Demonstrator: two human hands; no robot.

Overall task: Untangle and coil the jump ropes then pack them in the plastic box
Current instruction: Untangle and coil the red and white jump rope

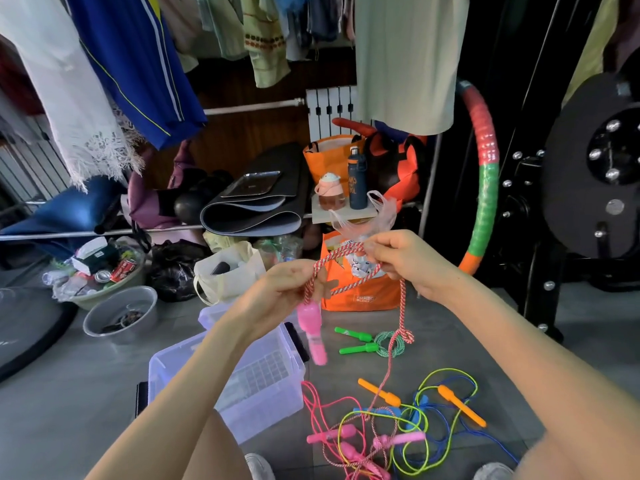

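Note:
My left hand (287,282) and my right hand (405,261) are raised at chest height, each gripping the red-and-white braided jump rope (346,258), which loops between them. Its pink handle (313,327) dangles below my left hand. The rope's free length (402,306) drops from my right hand to the floor. A clear plastic box (266,393) stands open on the floor below my left forearm. A coiled green rope with green handles (367,342) lies beside it. A tangle of pink, yellow-green and blue ropes (391,431) with orange handles (460,405) lies near my feet.
An orange bag (363,292) stands behind my hands. A cloth bag (228,271), a black plastic bag (173,268), a grey basin (121,313) and a tub of rubbish (100,271) sit to the left. A hula hoop (485,168) and a weight machine (595,174) stand on the right. Clothes hang overhead.

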